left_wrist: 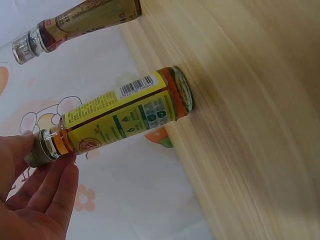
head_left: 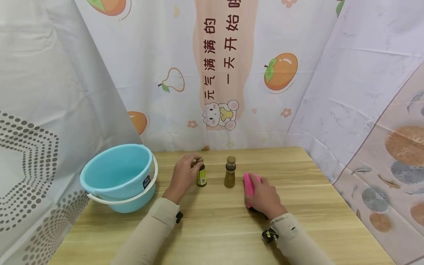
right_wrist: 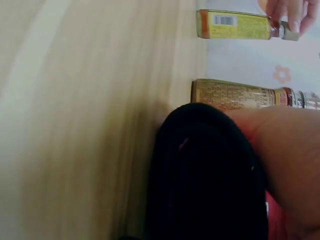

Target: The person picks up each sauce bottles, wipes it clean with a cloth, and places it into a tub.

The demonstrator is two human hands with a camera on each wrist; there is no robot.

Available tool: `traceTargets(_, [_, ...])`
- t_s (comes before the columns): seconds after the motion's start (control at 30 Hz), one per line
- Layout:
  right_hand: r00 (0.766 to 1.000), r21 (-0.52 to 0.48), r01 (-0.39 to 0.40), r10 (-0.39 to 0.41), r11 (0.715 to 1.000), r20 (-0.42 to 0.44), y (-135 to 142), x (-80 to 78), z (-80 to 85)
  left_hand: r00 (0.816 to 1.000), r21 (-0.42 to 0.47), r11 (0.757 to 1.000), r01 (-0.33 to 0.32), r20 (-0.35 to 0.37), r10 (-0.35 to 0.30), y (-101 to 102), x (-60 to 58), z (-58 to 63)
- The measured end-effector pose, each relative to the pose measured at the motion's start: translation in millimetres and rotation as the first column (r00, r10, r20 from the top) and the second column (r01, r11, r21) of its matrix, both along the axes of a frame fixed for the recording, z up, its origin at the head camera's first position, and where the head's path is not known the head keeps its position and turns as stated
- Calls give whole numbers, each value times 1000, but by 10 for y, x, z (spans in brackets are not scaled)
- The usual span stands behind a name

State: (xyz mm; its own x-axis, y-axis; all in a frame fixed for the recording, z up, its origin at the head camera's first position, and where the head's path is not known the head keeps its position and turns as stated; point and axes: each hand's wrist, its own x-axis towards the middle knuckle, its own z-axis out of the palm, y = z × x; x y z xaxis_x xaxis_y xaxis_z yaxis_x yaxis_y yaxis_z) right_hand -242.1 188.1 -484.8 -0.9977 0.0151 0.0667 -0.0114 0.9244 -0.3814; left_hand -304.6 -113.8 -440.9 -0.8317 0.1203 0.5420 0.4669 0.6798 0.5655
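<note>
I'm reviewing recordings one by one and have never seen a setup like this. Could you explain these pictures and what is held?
There is no machine here: a person works with two bare hands. The wide picture is taken from the head, looking forward and down; the other two come from the left and right wrists. On the wooden table stand a light-blue bucket and a gold-labelled bottle. The left hand pinches a yellow-labelled bottle near its cap. The right hand grips a pink-and-black item, too covered to name.
</note>
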Motion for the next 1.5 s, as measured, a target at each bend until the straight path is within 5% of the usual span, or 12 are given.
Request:
traceTargets(0.47, [999, -20, -23, 24, 1000, 46, -179, 82, -23, 999, -1, 1000, 8, -47, -8, -6, 142, -50])
traceTargets(0.67, [991, 79, -93, 85, 993, 98, -278, 180, 39, 996, -2, 1000, 29, -88, -29, -18, 245, -47])
traceTargets(0.9, [990, 129, -142, 138, 981, 42, -327, 259, 2, 985, 9, 999, 35, -169, -33, -16, 357, -17])
traceTargets(1.03, [987, 85, -161, 162, 983, -4, -307, 272, 3, 981, 42, 998, 48, -191, -39, 4, 383, -21])
traceTargets(1.13, [981, -38, -190, 188, 981, -39, -293, 274, -11, 983, 80, 994, 76, -171, -61, 23, 421, -28])
traceTargets(1.27, [973, -262, -229, 225, 937, -45, -305, 280, -48, 986, 98, 990, 104, -144, -89, 53, 484, -33])
traceTargets(1.5, [961, -586, -245, 274, 772, -41, -393, 325, -7, 981, 90, 989, 120, -163, -104, 92, 563, -45])
